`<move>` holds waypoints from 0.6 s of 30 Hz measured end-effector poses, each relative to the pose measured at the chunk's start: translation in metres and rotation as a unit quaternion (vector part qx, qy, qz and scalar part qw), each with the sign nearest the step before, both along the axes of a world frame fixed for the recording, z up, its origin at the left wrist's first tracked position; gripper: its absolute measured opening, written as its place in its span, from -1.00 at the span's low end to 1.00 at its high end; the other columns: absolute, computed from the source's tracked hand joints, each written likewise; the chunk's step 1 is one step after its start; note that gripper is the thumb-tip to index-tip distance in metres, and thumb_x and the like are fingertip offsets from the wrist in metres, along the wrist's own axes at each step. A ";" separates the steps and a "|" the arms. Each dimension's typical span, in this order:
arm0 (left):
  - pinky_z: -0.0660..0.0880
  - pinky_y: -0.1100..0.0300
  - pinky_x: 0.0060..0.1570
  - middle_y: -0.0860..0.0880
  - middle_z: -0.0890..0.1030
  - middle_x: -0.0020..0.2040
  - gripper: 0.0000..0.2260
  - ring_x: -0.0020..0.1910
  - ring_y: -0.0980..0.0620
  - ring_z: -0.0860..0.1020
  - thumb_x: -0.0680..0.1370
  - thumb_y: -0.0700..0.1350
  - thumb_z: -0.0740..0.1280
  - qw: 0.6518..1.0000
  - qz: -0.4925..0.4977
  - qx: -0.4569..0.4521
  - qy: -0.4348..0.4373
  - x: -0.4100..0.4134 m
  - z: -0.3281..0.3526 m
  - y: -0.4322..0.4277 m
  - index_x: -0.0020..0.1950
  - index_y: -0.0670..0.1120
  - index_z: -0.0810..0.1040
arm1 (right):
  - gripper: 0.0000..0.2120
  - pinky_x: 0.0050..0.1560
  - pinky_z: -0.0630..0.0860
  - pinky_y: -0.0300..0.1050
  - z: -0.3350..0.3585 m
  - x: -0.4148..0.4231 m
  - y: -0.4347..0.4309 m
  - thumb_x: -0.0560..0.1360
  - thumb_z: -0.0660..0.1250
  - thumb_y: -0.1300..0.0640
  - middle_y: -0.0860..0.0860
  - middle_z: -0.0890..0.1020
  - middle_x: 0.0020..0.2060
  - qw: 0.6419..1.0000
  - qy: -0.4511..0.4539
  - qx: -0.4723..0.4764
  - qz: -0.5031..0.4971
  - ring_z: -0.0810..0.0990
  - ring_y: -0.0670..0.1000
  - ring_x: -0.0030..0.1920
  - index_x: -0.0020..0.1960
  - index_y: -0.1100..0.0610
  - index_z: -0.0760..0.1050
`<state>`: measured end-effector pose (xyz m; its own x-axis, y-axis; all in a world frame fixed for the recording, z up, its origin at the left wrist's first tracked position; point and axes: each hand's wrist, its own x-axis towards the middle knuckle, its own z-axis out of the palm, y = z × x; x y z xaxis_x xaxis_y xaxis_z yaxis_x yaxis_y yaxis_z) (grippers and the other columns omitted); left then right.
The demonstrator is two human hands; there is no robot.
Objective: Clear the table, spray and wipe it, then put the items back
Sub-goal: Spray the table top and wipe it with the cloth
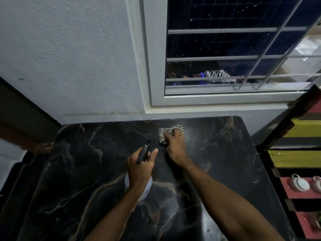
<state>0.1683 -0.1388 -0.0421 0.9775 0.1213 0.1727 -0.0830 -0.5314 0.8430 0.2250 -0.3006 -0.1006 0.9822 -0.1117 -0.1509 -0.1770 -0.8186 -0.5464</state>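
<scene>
A black marble-patterned table [78,180] fills the lower half of the head view. My left hand [140,168] grips a spray bottle [145,153] with a black nozzle and white body, held above the table's middle with the nozzle aimed away from me. My right hand [175,145] presses a crumpled striped cloth [163,134] onto the tabletop near the far edge. A pale haze of spray lies on the surface just right of the cloth.
A white wall and a barred window [225,58] stand behind the table. A shelf [295,159] with yellow and red boards runs along the right, holding white teacups [299,184]. A dark piece of furniture [20,110] sits at the left.
</scene>
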 end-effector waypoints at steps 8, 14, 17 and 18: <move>0.50 0.12 -0.33 0.01 0.52 -0.46 -0.68 -0.43 0.05 0.53 0.47 -0.12 0.54 0.999 0.019 -0.031 0.013 0.022 -0.007 -0.040 -0.38 -0.12 0.48 | -0.36 0.55 0.19 0.04 0.004 0.051 -0.071 0.51 0.24 0.24 0.14 0.17 0.58 0.990 -0.020 -0.087 0.110 0.23 0.29 0.47 0.56 -0.07 0.30; 0.43 0.30 -0.39 0.03 0.56 -0.40 -0.70 -0.45 0.14 0.50 0.45 -0.09 0.56 0.998 0.012 -0.064 0.008 0.015 -0.020 -0.101 -0.37 -0.03 0.49 | -0.39 0.56 0.13 0.03 0.002 0.021 -0.257 0.55 0.23 0.23 0.21 0.15 0.58 0.986 0.013 -0.149 -0.075 0.24 0.32 0.47 0.57 -0.06 0.26; 0.40 0.30 -0.40 0.01 0.54 -0.40 -0.69 -0.45 0.06 0.49 0.45 -0.10 0.56 0.999 -0.003 -0.050 -0.007 0.008 -0.024 -0.133 -0.37 -0.05 0.48 | -0.36 0.50 0.18 0.02 0.000 0.007 -0.306 0.52 0.23 0.26 0.24 0.16 0.56 0.984 0.022 -0.152 -0.096 0.30 0.35 0.38 0.57 -0.03 0.26; 0.39 0.30 -0.41 0.00 0.54 -0.39 -0.68 -0.44 0.04 0.50 0.45 -0.10 0.56 0.999 -0.006 -0.039 -0.013 0.004 -0.024 -0.143 -0.37 -0.07 0.48 | -0.36 0.49 0.18 0.03 0.000 0.004 -0.315 0.52 0.22 0.28 0.25 0.16 0.56 0.984 0.023 -0.147 -0.100 0.31 0.35 0.37 0.57 -0.03 0.26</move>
